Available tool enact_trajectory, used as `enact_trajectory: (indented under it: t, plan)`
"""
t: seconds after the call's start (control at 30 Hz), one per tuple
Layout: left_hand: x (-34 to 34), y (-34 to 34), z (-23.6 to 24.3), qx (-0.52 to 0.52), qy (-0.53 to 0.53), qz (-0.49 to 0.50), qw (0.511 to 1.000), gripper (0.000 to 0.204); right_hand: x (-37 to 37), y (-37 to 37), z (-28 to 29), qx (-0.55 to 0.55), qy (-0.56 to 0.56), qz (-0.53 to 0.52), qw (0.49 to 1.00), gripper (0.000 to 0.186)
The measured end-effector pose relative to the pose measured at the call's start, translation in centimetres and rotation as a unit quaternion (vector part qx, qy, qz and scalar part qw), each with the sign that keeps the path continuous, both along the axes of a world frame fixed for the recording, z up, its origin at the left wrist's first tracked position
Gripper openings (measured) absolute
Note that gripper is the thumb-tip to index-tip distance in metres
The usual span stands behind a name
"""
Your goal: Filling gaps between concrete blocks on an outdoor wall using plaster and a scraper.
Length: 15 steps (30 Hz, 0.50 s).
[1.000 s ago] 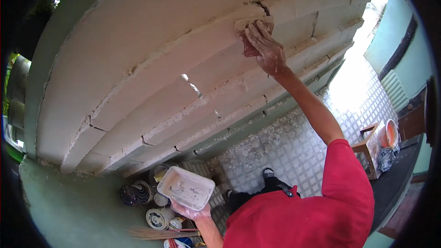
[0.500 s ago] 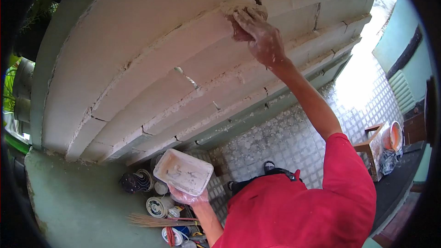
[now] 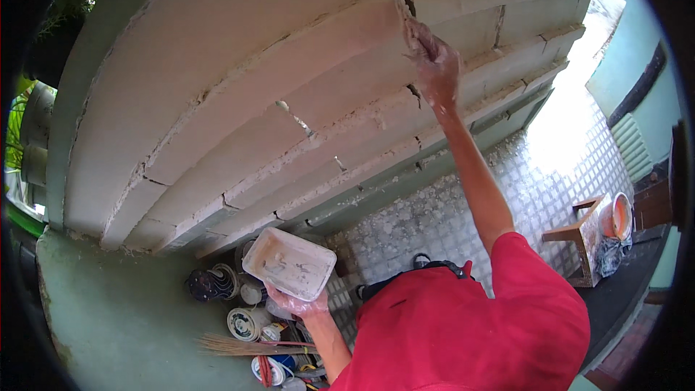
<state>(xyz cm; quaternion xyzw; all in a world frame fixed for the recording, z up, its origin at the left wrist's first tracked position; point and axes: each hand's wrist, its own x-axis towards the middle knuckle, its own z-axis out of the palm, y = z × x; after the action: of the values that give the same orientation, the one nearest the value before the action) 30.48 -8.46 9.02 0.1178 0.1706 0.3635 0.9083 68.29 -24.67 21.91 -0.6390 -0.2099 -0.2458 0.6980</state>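
My left hand [image 3: 300, 304], smeared white, grips a shallow white rectangular tub [image 3: 289, 264] from below at its near edge. Pale plaster residue coats the tub's inside. My right arm reaches up to a pale stepped surface of long blocks [image 3: 340, 43]. There my right hand [image 3: 434, 65], coated in white paste, is closed, its fingertips beside a dark crack [image 3: 406, 1] between two blocks. A pale edge shows at the fingertips; whether it is paste or a thin tool I cannot make out.
Below the tub stand several paint pails [image 3: 247, 324] and a straw broom [image 3: 239, 346]. At the right, a wooden stool [image 3: 588, 235] has an orange-lined bucket [image 3: 617, 216] and a dark plastic bag [image 3: 613, 255] by it. Tiled floor [image 3: 413, 210] lies beneath.
My right hand has drawn slightly right and down from the joint, its fingers turned from pressing flat to curled. The dark crack shows more. My left hand and the tub stay nearly still.
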Motion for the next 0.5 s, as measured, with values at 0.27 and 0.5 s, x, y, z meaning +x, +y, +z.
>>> enact_trajectory:
  t: [0.27,0.5]
  plan:
    - [-0.2,0.4,-0.2,0.034,-0.008,-0.006,0.999,0.065,-2.1,3.8,-1.2,-0.183,-0.145,-0.092,0.968,0.032]
    - [-0.2,1.0,0.0,0.011,-0.014,-0.021,1.0,0.066,-2.8,2.3,-2.3,-0.212,-0.134,-0.001,0.968,0.034]
